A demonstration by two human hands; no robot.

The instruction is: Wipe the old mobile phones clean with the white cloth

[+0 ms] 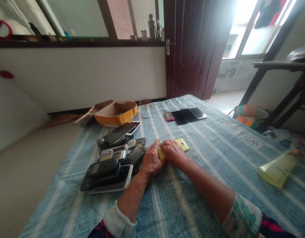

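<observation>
A yellow smartphone [182,144] lies back side up on the striped blue cloth, partly covered by both hands. My left hand [152,159] is closed around its left end, the thumb pointing up along it. Across its middle rests my right hand [172,152], with fingers bent over the phone and the tips close to my left hand. Just left of my left hand is a heap of old phones: a black handset [136,155], a keypad phone [136,142], a black smartphone [120,132] and a large white-edged phone [127,178] under a black device [105,168].
An open orange cardboard box [115,115] stands at the far left edge. Several dark phones [189,115] lie in a row farther back, beside a small pink item [169,116]. A yellow translucent packet [277,170] is at the right. A dark red door [189,49] stands behind.
</observation>
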